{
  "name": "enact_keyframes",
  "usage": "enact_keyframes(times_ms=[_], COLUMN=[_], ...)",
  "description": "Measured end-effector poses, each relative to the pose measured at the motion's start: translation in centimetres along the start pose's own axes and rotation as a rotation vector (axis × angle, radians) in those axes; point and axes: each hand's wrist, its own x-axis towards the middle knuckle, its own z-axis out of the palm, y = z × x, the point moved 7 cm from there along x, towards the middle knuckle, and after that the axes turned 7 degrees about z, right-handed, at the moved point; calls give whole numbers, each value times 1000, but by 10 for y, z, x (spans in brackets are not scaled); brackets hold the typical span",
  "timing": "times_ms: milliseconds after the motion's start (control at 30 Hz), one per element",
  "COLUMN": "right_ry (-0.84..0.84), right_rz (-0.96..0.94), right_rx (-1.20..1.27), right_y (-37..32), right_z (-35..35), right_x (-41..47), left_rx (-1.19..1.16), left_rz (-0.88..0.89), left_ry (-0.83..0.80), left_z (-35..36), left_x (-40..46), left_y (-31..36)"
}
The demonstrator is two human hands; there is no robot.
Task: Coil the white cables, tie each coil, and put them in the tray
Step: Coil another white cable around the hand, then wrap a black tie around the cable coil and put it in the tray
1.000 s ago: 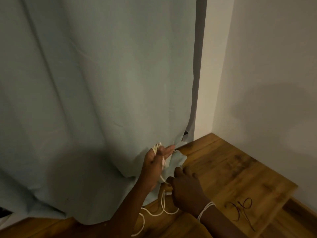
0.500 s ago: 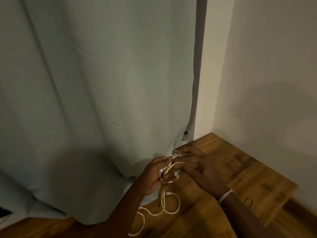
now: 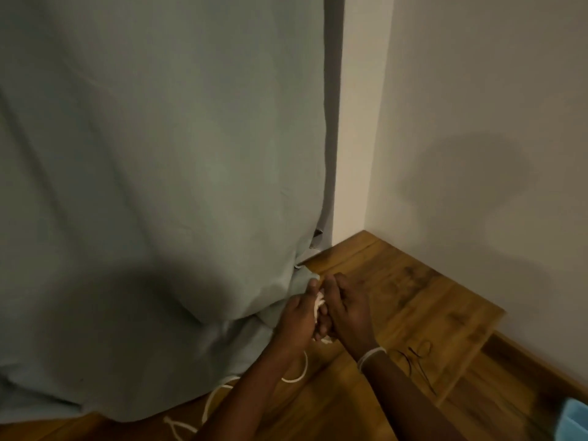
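The white cable (image 3: 319,308) is bunched between both hands above the wooden counter (image 3: 413,300); its slack trails down under the left forearm. The left hand (image 3: 299,316) and right hand (image 3: 348,308) both clasp the bundle, beside the curtain (image 3: 159,186).

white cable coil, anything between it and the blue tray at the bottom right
Nothing solid that shows. The coil is held between the left hand and right hand; only thin dark ties lie flat on the wood toward the tray.
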Motion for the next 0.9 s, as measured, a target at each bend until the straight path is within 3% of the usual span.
enact_keyframes(times_ms=[167,400,500,600,667,733,833,900], right_ry=[62,72,-19,-235,-339,-435,-752,-913], right_rz=[77,76,112,241,296,252,364,449], right_rx=[-6,-26,-71,-106,-274,-641,-1181,-1361], right_y=[22,59,71,92,119,150,202,222], right_z=[-19,-45,-43,-46,-68,-104,-152,-174], right_x=[7,17,22,22,23,28,27,19], left_rx=[98,121,125,222,262,235,199,199], left_rz=[120,-63,-20,13,-17,-57,-98,-118], left_ry=[72,-85,-106,-15,13,-23,-59,-70], left_z=[17,40,47,39,32,27,25,27], left_x=[8,33,40,49,57,64,69,68], left_y=[-7,-37,-40,-50,-62,-75,-88,-91])
